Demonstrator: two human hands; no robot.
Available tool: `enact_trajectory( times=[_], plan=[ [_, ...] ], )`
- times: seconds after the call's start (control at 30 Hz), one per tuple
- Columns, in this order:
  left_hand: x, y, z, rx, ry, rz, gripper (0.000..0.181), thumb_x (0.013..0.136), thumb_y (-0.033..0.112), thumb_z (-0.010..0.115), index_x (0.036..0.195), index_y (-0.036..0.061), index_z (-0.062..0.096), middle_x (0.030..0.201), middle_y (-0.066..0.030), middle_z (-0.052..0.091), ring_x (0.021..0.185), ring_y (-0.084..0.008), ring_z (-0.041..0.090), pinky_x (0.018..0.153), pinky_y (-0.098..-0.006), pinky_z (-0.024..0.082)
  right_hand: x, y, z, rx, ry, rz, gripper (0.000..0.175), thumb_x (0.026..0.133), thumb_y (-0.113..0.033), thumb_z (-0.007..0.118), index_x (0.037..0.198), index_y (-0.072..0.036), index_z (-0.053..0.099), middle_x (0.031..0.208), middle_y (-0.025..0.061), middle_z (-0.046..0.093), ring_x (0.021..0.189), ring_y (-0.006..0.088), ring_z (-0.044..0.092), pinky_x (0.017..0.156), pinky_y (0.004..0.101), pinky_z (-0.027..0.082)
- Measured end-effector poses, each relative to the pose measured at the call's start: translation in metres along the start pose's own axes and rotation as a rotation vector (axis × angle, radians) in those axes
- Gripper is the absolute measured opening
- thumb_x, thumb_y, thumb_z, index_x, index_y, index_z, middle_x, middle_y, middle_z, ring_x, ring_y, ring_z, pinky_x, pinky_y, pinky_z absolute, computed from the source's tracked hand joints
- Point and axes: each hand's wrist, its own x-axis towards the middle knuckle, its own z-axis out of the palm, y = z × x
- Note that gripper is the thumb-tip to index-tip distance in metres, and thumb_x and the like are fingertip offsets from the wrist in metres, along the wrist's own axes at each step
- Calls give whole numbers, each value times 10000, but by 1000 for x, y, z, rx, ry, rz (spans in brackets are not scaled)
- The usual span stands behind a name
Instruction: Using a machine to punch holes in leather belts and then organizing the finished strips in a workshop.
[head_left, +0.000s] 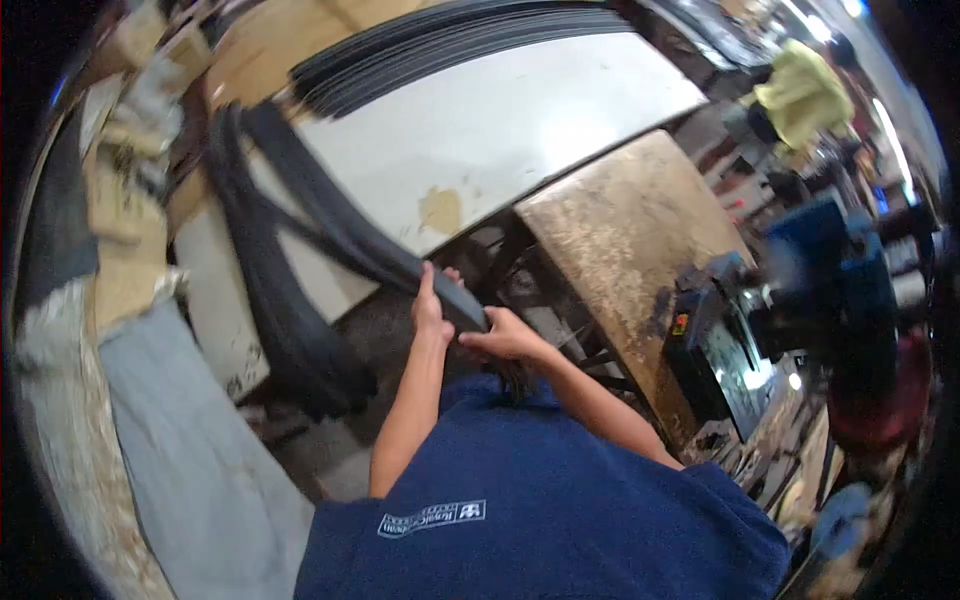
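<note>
A bundle of long black flexible strips (341, 217) runs from the far left of the white table towards my body. My left hand (433, 304) is wrapped around it near its close end, the thumb lying along the top. At the very end of the bundle, my right hand (510, 334) grips it with thumb and fingers. A second black bundle (262, 255) drapes over the table's left part, its near end hanging past the edge. The strips' exact material cannot be told.
A long stack of black strips (465, 56) lies along the back of the white table (525, 112). To the right stand a worn bench (622, 217) and a dark machine (712, 345). Grey cloth (195, 450) covers something at left. A yellow cloth (802, 97) is at far right.
</note>
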Motion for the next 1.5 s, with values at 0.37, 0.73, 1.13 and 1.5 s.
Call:
enact_trajectory(
  times=[0.37,0.73,1.13,1.5],
  plan=[
    [-149,97,188,1458,-803,1531,701,562,421,913,1050,34,592,852,-96,647,755,-267,626,726,-352,516,-148,-143,-155,-884,398,-368,329,713,-225,703,900,7,565,835,227,644,859,426,622,740,500,491],
    [-127,135,314,900,-1204,618,493,643,155,877,1016,-27,611,819,-70,671,742,-152,661,695,-283,547,-325,-327,-232,-956,1262,-446,291,799,-286,699,941,-35,667,727,106,666,618,220,639,589,343,531],
    [-232,261,478,735,-1567,369,680,888,489,590,1277,-49,444,1118,-239,575,963,-174,618,820,-266,497,-391,-312,-221,-974,2067,148,326,778,-273,749,1017,-64,676,771,108,682,642,193,640,610,319,525],
    [-190,103,465,614,-1658,234,759,720,264,793,1265,-94,406,908,-168,631,812,-289,678,752,-399,577,-412,-314,-286,-1076,1801,113,344,744,-250,770,1017,-63,675,807,105,687,680,202,646,637,330,521]
  ],
)
